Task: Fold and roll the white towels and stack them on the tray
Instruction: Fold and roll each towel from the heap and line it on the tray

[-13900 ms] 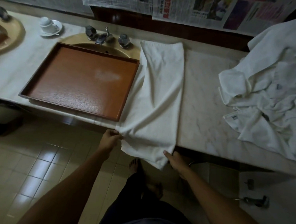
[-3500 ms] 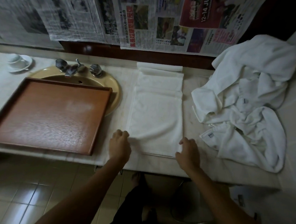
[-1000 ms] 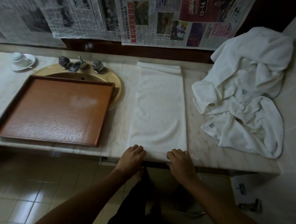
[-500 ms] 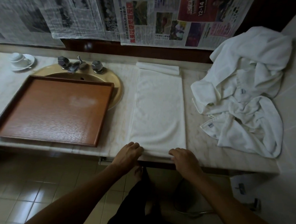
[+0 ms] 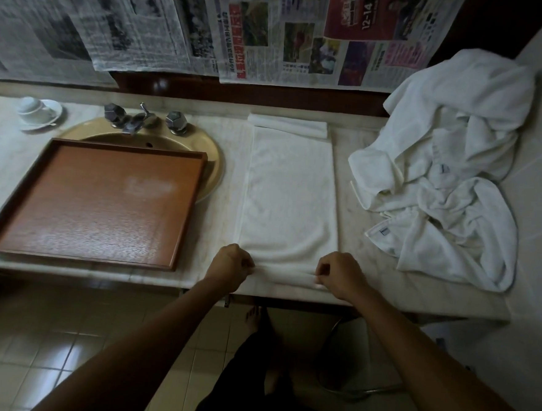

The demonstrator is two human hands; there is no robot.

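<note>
My left hand and my right hand sit at the near end of the long folded white towel, one at each corner. Both have their fingers curled and pinch the small roll of cloth formed at that near edge, thumbs toward each other. The towel lies flat as a narrow strip across the pale marble desk, running from the roll at the front edge to the back, where its far end shows a short folded band by the wall.

Left of the towel, a rectangular brown wooden tray with a raised rim rests partly over a tan oval sink; no towel lies on it. Behind the sink stands a chrome tap with two faceted knobs, and further left an upturned white cup on a saucer. To the right, well apart from the strip, a loose pile of crumpled white towels covers the desk's corner. Newspaper sheets hang on the wall behind. Below the desk I see beige floor tiles.
</note>
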